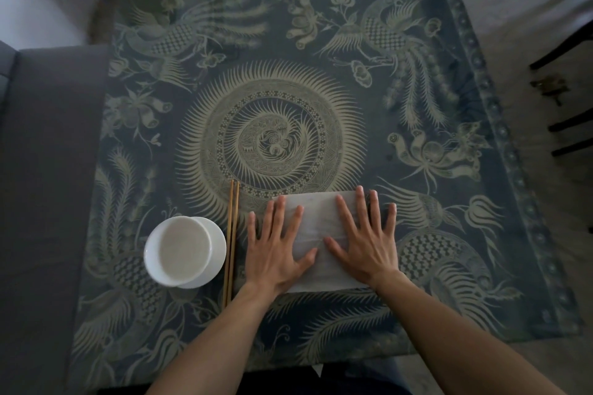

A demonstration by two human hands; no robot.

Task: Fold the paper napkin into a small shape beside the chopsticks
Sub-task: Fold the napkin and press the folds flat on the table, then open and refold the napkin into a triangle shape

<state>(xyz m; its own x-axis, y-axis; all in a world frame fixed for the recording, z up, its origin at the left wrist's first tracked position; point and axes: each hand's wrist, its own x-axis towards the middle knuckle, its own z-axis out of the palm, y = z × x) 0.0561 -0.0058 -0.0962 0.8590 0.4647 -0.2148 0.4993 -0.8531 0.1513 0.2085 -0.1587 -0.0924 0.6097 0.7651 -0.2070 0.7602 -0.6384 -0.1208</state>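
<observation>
This looks like a dining spot in a home: a tabletop (321, 41) draped in a blue cloth printed with phoenixes and flowers, set for a meal. Just left of the left hand (277, 250) lie wooden chopsticks (231, 240), with a white bowl (181, 250) beyond them. Farther left is a grey sofa (48, 170); dark chair legs (564, 125) stand on pale floor well right of the right hand (365, 243).

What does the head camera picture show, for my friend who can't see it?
Two bare hands, left hand and right hand, press flat with spread fingers on a white paper napkin. It lies on a blue patterned tablecloth. Left of it lie chopsticks, then a white bowl.
</observation>
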